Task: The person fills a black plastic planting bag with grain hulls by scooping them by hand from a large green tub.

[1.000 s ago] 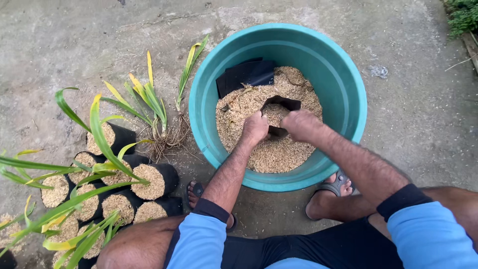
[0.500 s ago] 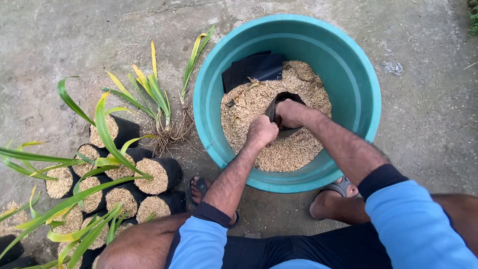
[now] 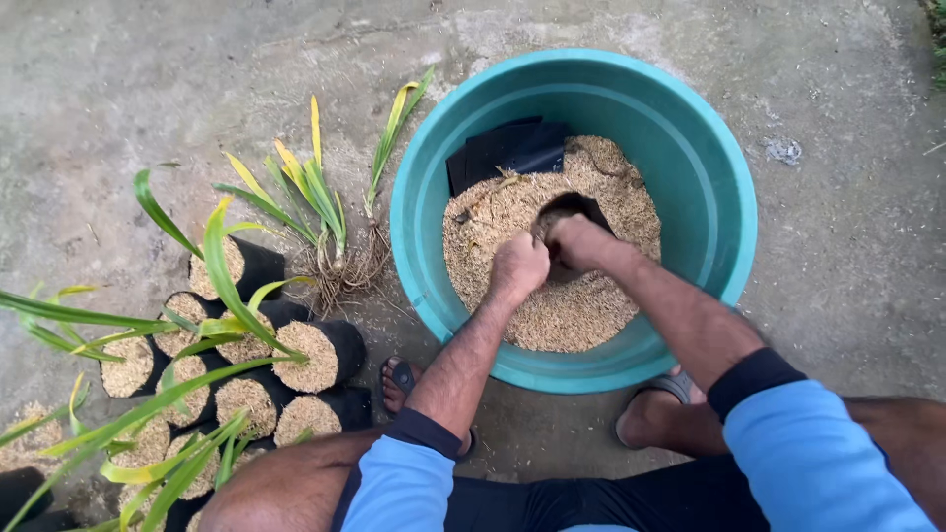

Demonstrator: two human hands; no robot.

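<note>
- Black grow bag open-mouthed in the husk, near the middle of the teal tub, gripped between both hands.
- Far left: filled black bags clustered on the ground, each topped with rice husk and carrying long green and yellowing leaves.
- Just right of those: bare-rooted seedlings lying flat on the concrete, roots toward the tub, leaves pointing away.
- Underfoot everywhere: rough grey concrete ground, mottled, strewn with stray husk near the tub; outdoors, with a scrap of green growth at the upper right corner.
- Centre: round teal tub standing on the concrete, partly filled with tan rice husk.
- Against the tub's far inner wall: stack of flat empty black bags resting on the husk.
- Left hand closed in a fist at the bag's near edge, knuckles up, pressed into the husk.
- Right hand curled over the bag's rim, fingers hidden inside its mouth, touching the left hand.
- Below the tub: sandalled feet on either side, blue sleeves with dark cuffs, dark shorts.
</note>
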